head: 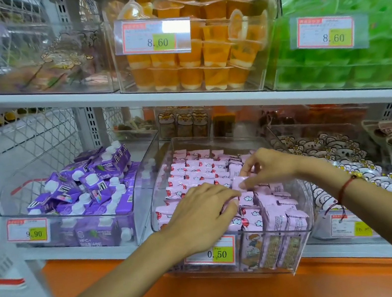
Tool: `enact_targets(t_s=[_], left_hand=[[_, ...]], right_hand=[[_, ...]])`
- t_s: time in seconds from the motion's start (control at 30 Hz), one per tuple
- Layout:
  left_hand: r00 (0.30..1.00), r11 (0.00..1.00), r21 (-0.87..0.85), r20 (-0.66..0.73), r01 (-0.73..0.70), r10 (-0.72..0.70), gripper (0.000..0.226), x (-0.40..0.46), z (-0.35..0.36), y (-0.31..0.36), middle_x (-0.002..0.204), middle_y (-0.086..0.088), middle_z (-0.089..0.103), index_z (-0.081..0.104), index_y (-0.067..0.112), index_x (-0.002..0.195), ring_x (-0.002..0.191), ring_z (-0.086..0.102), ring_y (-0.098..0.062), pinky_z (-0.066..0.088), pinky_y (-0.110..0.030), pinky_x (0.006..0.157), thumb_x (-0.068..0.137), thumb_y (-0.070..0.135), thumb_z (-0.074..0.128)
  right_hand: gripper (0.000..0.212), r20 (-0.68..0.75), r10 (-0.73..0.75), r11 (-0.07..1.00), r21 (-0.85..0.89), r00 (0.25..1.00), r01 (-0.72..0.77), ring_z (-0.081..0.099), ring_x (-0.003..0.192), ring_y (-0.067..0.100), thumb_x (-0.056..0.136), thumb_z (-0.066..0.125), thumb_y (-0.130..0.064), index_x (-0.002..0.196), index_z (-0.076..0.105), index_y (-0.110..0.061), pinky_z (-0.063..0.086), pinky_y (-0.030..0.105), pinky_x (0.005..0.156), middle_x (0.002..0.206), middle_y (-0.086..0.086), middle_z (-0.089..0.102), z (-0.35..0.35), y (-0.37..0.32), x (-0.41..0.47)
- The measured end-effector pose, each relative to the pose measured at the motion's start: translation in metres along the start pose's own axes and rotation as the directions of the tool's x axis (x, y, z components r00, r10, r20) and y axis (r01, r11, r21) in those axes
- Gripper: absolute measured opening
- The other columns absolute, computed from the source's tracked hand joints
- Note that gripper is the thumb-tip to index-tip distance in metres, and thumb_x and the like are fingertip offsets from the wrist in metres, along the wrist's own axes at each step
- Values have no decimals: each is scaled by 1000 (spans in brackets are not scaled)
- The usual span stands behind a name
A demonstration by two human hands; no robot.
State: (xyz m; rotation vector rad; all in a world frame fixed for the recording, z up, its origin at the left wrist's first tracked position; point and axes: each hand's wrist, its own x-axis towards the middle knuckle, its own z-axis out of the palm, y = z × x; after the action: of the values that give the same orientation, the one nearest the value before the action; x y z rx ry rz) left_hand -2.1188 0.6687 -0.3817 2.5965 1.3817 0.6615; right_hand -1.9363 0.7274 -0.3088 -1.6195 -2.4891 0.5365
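Head view, left to right. A clear bin point(141, 184) of purple cartons point(96, 181) sits at the left of the lower shelf, with a 9.90 price tag point(27, 230) on its front wall. Its right wall stands just beside the left wall of the middle bin point(213, 136), and no usable gap shows between the two.

My left forearm crosses the middle bin's front edge, close to the 0.50 price tag point(217, 253). My left hand point(200, 210) lies palm down on the pink packets point(194, 172), fingers lightly bent with the tips on the front rows. I cannot tell whether those fingertips pinch a packet or only press.

The packets lie in flat rows at the back and stand upright, tightly packed, against the front wall. My right hand point(271, 164) is over the middle of the bin, thumb and fingers pinching one pink packet point(240, 182), which is raised just above the rows and just beside my left fingertips. A red string bracelet point(344, 187) is on my right wrist, which passes over the bin's right rim.

Open room lies above the bin, up to the white shelf board point(180, 96). To the right, a bin of flower-print packets point(326, 149) stands just beside the middle bin.
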Motion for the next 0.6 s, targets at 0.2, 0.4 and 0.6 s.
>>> enact_targets(t_s=[0.2, 0.4, 0.6], left_hand=[[1000, 1000, 4, -18, 2, -2, 40, 0, 0, 0, 131, 10, 54, 47, 29, 135, 119, 42, -11, 29, -28, 97, 101, 39, 28], [999, 999, 44, -43, -8, 10, 41, 2, 1, 2, 135, 10, 52, 45, 28, 137, 121, 42, -10, 29, -28, 97, 101, 41, 28], [984, 988, -149, -165, 43, -68, 31, -1, -13, 7, 105, 14, 58, 53, 31, 123, 95, 49, -7, 37, -27, 73, 101, 36, 31]], right_hand=[[11, -359, 143, 881, 471, 922, 47, 59, 72, 16, 94, 54, -20, 103, 49, -14, 49, 23, 55, 94, 7, 66, 0, -2, -21], [16, -626, 375, 611, 722, 683, 326, 66, 70, 9, 98, 46, -14, 113, 43, -10, 52, 17, 58, 86, 7, 67, 15, -14, -51], [15, -574, 419, 431, 808, 703, 402, 67, 72, 1, 98, 46, -16, 112, 47, -10, 55, 15, 67, 66, -10, 71, 22, -18, -64]])
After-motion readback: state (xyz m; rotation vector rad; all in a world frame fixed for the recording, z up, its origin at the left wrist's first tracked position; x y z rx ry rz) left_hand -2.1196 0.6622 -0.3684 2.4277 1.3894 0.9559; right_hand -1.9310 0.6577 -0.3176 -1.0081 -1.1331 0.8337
